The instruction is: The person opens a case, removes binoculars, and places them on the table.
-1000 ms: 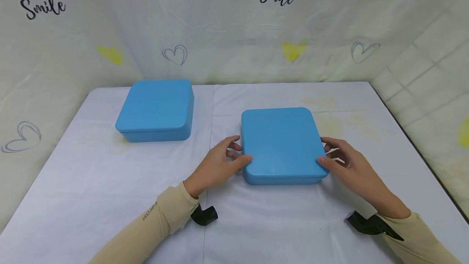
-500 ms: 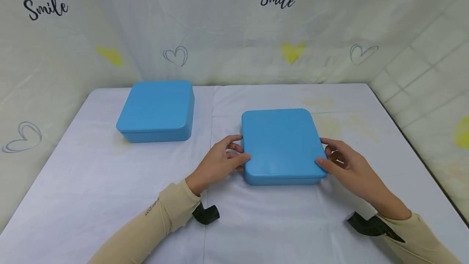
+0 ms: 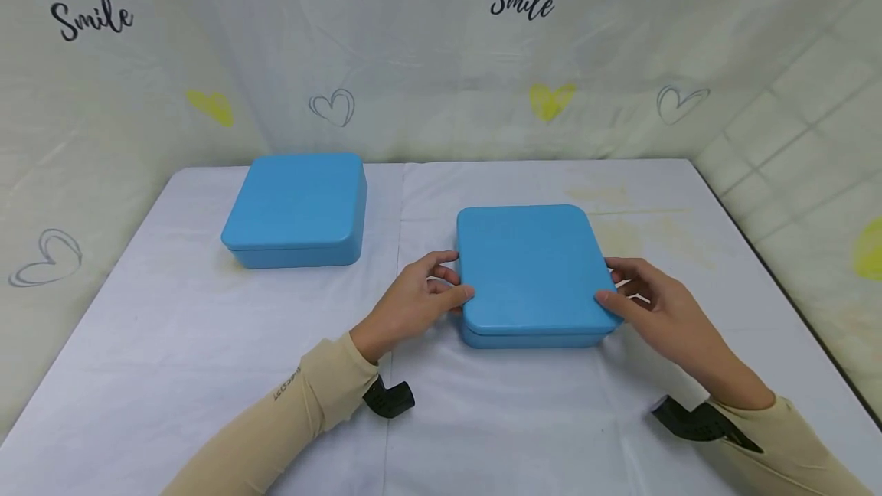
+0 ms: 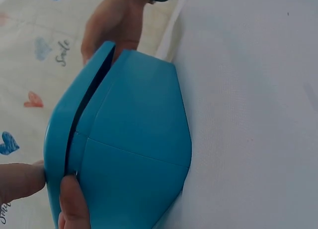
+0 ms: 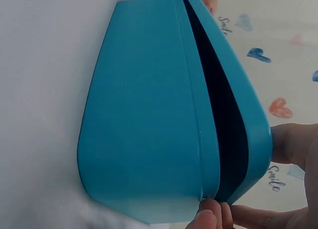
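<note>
A square blue box (image 3: 534, 341) stands on the white-covered table, its blue lid (image 3: 529, 266) raised a little off the base. My left hand (image 3: 406, 303) grips the lid's left edge, thumb on top and fingers at the side. At the right front corner, my right hand (image 3: 658, 320) pinches the lid between thumb and fingers. The right wrist view shows a dark gap under the lid (image 5: 256, 134), wide along the right side. A narrower slit runs below the lid (image 4: 57, 129) in the left wrist view. The inside of the box is hidden.
A second blue box (image 3: 296, 209), lid on, stands at the back left of the table (image 3: 207, 373). Behind the table hangs a pale cloth (image 3: 427, 44) printed with hearts and "Smile". Dark wrist mounts (image 3: 389, 400) sit under both sleeves.
The lid has come up slightly from the base, opening a thin gap, and shifted a little to the right. Both hands keep nearly the same places at its sides.
</note>
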`<action>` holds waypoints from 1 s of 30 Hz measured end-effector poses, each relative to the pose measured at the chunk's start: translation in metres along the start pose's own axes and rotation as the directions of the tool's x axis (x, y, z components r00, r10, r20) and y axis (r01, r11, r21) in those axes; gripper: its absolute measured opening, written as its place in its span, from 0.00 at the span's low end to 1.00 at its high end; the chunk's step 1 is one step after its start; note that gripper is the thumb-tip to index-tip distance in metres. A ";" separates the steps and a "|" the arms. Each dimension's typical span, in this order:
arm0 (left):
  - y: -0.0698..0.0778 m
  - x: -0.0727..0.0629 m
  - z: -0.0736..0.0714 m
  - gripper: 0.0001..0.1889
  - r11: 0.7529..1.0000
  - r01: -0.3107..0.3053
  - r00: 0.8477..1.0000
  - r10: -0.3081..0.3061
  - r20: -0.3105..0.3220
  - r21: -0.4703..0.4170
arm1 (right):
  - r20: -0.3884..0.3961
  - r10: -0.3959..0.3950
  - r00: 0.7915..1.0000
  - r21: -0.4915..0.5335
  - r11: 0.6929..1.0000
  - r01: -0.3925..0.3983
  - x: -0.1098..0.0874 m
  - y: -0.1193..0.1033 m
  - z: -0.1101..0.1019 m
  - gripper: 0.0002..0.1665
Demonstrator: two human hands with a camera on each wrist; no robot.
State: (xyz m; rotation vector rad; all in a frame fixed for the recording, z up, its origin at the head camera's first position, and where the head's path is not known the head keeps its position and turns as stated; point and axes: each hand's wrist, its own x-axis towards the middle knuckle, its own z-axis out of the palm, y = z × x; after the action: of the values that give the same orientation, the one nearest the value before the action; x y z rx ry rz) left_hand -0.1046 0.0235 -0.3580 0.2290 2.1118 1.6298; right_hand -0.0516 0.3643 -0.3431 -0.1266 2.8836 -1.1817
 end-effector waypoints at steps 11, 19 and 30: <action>0.007 0.000 -0.003 0.36 1.000 0.000 1.000 0.000 0.011 0.006 | 0.050 0.048 0.998 -0.001 0.999 -0.048 0.004 -0.002 -0.010 0.31; 0.011 0.001 -0.006 0.35 1.000 -0.013 1.000 0.012 0.020 0.020 | 0.094 0.081 0.992 0.022 0.996 -0.083 0.008 -0.004 -0.017 0.32; 0.021 0.006 -0.013 0.35 1.000 0.006 1.000 -0.007 0.006 0.024 | 0.151 0.132 0.980 0.043 0.989 -0.140 0.017 -0.008 -0.026 0.34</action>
State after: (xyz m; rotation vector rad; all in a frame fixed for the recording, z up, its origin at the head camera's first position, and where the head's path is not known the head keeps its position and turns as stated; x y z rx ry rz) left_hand -0.1189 0.0209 -0.3369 0.2346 2.1263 1.5986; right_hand -0.0690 0.3755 -0.3184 -0.0144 2.6837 -1.1706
